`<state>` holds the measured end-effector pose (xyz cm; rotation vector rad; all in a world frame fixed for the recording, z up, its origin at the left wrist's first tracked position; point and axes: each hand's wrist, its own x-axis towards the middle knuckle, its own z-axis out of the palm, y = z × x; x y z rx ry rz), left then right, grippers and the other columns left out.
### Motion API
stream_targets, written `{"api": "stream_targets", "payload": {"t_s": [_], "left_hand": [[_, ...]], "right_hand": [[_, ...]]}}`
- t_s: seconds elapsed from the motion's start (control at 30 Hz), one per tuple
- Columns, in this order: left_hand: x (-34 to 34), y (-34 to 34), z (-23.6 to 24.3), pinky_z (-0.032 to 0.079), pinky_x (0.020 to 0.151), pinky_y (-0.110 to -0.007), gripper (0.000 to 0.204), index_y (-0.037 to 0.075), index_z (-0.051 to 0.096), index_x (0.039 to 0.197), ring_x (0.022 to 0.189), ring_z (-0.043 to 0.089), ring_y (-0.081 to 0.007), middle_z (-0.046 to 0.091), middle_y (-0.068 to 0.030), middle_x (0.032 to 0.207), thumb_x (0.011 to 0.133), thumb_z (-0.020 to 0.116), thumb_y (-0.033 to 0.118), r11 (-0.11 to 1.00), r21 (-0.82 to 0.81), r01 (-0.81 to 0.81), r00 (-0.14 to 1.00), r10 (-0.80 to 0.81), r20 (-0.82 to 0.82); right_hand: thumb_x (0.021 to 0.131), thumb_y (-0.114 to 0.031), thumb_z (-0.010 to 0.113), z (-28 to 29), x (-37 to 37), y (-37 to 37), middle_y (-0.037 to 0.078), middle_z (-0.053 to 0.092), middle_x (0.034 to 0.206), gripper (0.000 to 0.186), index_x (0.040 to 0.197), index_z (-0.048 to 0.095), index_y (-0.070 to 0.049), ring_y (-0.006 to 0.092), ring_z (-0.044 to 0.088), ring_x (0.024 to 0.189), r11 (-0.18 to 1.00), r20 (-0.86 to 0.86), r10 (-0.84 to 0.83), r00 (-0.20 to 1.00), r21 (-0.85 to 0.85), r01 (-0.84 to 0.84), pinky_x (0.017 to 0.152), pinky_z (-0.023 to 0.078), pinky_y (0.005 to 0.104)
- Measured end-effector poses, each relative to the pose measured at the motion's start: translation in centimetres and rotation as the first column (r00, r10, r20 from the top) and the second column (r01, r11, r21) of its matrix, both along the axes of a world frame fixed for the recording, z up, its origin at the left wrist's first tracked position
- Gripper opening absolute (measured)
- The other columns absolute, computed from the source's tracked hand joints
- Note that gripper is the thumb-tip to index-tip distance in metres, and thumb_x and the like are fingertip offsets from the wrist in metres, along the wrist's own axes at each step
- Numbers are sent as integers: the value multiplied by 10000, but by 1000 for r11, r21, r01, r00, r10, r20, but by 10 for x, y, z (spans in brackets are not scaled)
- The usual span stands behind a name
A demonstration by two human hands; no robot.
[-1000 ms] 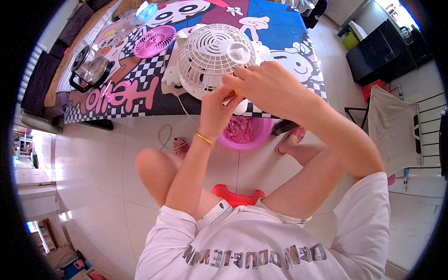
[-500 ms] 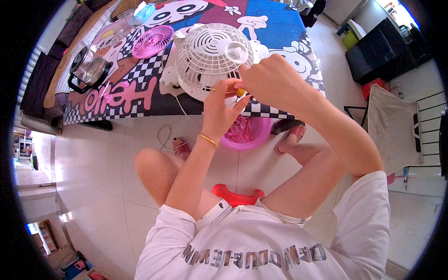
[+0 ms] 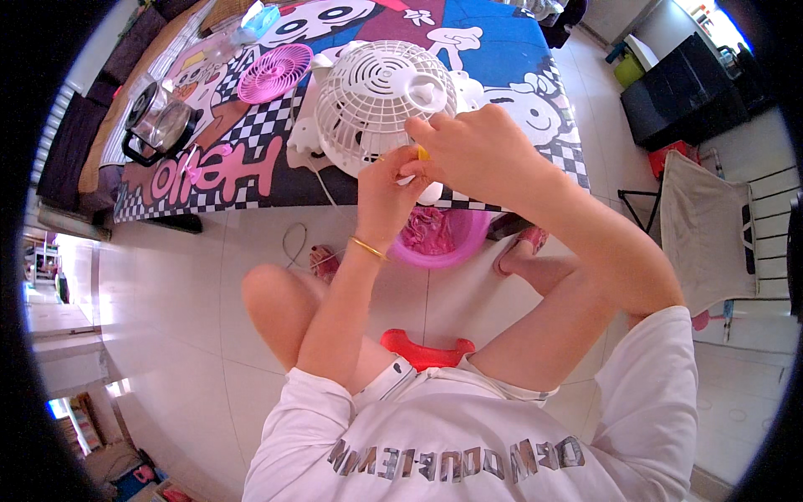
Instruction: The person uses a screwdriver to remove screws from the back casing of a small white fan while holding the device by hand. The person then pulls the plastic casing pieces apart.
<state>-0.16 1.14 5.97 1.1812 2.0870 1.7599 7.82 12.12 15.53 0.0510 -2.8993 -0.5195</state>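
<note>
My right hand (image 3: 468, 151), fingers curled, grips a small yellow object (image 3: 424, 154) at the lower front of a white fan (image 3: 381, 84) with a rounded plastic cage, lying on the patterned table cover (image 3: 502, 42). My left hand (image 3: 389, 188) is closed just below it, fingertips meeting the right hand's; what they pinch is hidden. A white rounded piece (image 3: 430, 193) shows under my hands. The fan's pale cable (image 3: 326, 191) hangs over the table's front edge. A round pink slotted piece (image 3: 274, 74) lies left of the fan.
A glass pitcher with black handle (image 3: 163, 121) and a blue packet (image 3: 255, 21) are on the left of the table. A pink basin (image 3: 468, 238) sits beneath the front edge, a red stool (image 3: 427, 356) under me. A folding chair (image 3: 703, 226) and black cabinet (image 3: 661, 92) stand right.
My right fingers lifted off the yellow piece's top half a second ago and now curl over it again. My left fingers have shifted slightly, closing in beside them. The fan stays put.
</note>
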Motion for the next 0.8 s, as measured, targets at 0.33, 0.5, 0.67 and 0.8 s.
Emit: {"api": "stream_targets", "payload": {"t_s": [0.33, 0.5, 0.67, 0.8], "left_hand": [[-13, -1, -7, 480, 831, -258, 366, -7, 518, 1103, 902, 615, -143, 643, -90, 942, 769, 662, 35, 951, 134, 280, 939, -300, 168], [-9, 0, 8, 498, 806, -259, 365, 17, 539, 1049, 895, 611, -136, 613, -67, 1000, 719, 695, 31, 976, 81, 203, 979, -204, -6], [-8, 3, 6, 525, 741, -263, 258, 43, 570, 900, 808, 622, -151, 604, -46, 861, 685, 712, 28, 987, 101, 127, 990, -119, -78], [-7, 3, 7, 521, 710, -265, 221, 40, 580, 878, 777, 627, -173, 605, -61, 813, 692, 699, 25, 986, 114, 121, 989, -109, -105]], "right_hand": [[785, -227, 592, 11, 3, 10, 44, 608, 701, 178, 854, 539, -72, 207, 643, 677, 984, 10, 165, 986, -68, -164, 545, 477, 290], [800, -271, 573, 10, 2, 7, 41, 586, 570, 193, 762, 589, -83, 205, 631, 576, 996, 112, 90, 990, -8, -90, 492, 462, 297], [693, -218, 608, 3, 0, 4, 71, 644, 642, 147, 606, 653, -109, 218, 651, 613, 999, 48, 15, 999, -30, -14, 514, 491, 319], [686, -208, 613, 6, 0, 2, 67, 638, 616, 152, 586, 650, -99, 223, 648, 594, 995, 70, -51, 996, -78, 56, 506, 486, 309]]}}
